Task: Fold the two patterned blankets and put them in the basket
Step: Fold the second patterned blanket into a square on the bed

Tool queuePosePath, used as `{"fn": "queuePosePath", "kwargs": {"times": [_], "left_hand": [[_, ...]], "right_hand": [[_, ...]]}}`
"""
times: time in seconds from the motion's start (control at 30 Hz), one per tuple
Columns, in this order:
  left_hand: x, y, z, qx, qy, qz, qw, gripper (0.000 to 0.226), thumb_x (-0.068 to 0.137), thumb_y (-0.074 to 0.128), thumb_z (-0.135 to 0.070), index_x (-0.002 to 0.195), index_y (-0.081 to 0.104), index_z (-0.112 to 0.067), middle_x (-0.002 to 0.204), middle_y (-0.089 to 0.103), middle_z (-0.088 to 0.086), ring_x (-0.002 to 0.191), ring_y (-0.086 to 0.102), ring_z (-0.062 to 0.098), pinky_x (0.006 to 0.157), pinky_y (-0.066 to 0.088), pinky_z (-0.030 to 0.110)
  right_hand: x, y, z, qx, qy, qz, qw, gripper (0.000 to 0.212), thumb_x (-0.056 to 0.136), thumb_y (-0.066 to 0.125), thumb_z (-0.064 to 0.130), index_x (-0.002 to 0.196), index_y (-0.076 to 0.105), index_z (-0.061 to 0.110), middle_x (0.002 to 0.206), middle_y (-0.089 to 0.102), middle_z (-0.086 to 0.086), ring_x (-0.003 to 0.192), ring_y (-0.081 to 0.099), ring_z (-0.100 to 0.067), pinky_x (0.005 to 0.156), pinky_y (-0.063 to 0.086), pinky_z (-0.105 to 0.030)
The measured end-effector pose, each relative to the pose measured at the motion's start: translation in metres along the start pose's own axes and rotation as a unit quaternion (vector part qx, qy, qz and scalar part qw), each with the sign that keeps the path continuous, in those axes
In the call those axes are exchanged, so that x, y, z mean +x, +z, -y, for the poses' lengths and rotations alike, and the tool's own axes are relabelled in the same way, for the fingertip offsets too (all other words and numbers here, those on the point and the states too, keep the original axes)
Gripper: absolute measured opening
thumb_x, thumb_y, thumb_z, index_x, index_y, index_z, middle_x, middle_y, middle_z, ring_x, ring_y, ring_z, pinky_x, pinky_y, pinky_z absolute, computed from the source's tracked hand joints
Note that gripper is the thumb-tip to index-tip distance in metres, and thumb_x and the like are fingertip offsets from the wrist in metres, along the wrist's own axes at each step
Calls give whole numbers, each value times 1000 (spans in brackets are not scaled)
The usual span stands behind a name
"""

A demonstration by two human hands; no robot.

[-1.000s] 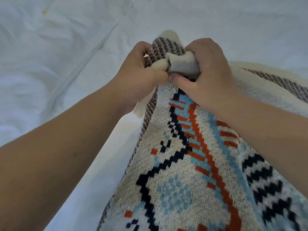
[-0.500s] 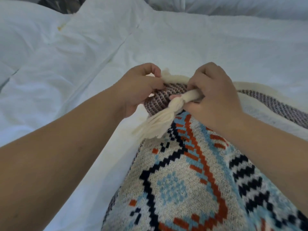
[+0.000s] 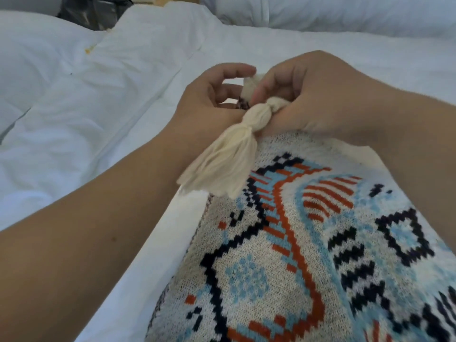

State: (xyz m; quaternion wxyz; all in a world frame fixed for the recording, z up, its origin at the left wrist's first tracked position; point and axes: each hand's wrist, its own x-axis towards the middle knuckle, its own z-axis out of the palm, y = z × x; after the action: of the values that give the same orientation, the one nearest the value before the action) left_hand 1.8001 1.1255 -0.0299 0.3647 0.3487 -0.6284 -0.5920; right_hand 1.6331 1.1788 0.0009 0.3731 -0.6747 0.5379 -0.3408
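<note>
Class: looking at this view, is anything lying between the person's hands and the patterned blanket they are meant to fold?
Nothing visible. Both hands already grip the patterned blanket at its corner: the right hand holds the cream tassel, the left hand the edge beside it. The basket is out of view.

Both bare forearms reach forward and converge. The left hand (image 3: pixel 212 99) is curled, thumb and forefinger arched toward the right hand (image 3: pixel 313 95), whose bent fingers pinch cream yarn; what the left fingertips actually hold is hidden, possibly the same corner.
</note>
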Motion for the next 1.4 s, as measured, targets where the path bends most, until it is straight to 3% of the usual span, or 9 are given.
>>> {"fn": "queuePosePath", "kwargs": {"times": [0.07, 0.3, 0.4, 0.5, 0.67, 0.93, 1.03, 1.17, 1.4], "left_hand": [[-1, 3, 0, 10, -8, 9, 1000, 46, 58, 77, -6, 100, 65, -23, 86, 74, -2, 69, 68, 13, 62, 55, 28], [-5, 4, -7, -75, -88, 32, 993, 39, 64, 78, 8, 95, 67, -13, 76, 74, 2, 60, 66, 11, 55, 55, 20], [-5, 6, -10, -118, -145, 47, 981, 35, 63, 68, 4, 96, 65, -10, 69, 73, 3, 55, 66, 12, 50, 53, 19], [-13, 13, -14, -257, -195, 40, 946, 27, 80, 61, -13, 106, 66, -6, 91, 66, 15, 68, 60, 21, 64, 53, 27], [-20, 8, -5, -101, -78, 24, 992, 38, 83, 66, 13, 110, 65, -13, 87, 72, 10, 73, 69, 21, 66, 56, 31], [-22, 4, -14, 78, -31, 75, 994, 29, 88, 70, 3, 113, 66, -9, 94, 78, 7, 90, 74, 24, 88, 59, 39], [-17, 1, -15, 193, 35, 50, 979, 18, 94, 65, -5, 103, 73, -18, 88, 78, 0, 85, 75, 19, 82, 59, 32], [-13, -3, -18, 249, 81, 26, 965, 21, 91, 68, -9, 98, 70, -29, 83, 78, -5, 76, 72, 28, 68, 57, 31], [-5, -2, -30, 395, 199, 10, 897, 16, 88, 71, -18, 95, 67, -31, 84, 65, -21, 75, 60, -9, 70, 47, 10]], "right_hand": [[2, -3, 1, -12, 13, -2, 1000, 34, 57, 91, 17, 87, 73, 15, 81, 75, -8, 81, 72, -29, 80, 59, -38], [4, 1, 4, -110, -30, -93, 989, 29, 67, 86, 21, 75, 59, 14, 57, 49, 15, 47, 44, 4, 48, 33, -9], [3, 7, 0, -174, -44, -115, 977, 30, 67, 81, 23, 80, 55, 13, 65, 49, 14, 54, 42, 3, 53, 34, -17], [4, 14, -7, -212, -27, -158, 964, 31, 68, 75, 26, 76, 46, 19, 67, 44, 14, 60, 40, -4, 59, 36, -28], [-3, 23, -12, -209, 45, -170, 962, 39, 63, 73, 39, 70, 37, 25, 70, 43, 11, 63, 38, -11, 60, 36, -33], [-6, 18, -18, -210, 59, -188, 958, 42, 65, 77, 38, 65, 38, 24, 66, 42, 10, 60, 36, -9, 55, 29, -29], [-10, 17, -16, -176, 36, -153, 972, 48, 59, 86, 49, 73, 48, 25, 69, 49, 12, 58, 41, -3, 51, 31, -18], [-13, 13, -21, -101, 14, -158, 982, 31, 69, 87, 35, 86, 62, 28, 79, 61, 13, 64, 52, 2, 56, 41, -12], [-12, 11, -21, -53, 19, -161, 985, 15, 80, 80, 32, 87, 69, 26, 74, 62, 13, 61, 51, 2, 59, 42, -16]]}}
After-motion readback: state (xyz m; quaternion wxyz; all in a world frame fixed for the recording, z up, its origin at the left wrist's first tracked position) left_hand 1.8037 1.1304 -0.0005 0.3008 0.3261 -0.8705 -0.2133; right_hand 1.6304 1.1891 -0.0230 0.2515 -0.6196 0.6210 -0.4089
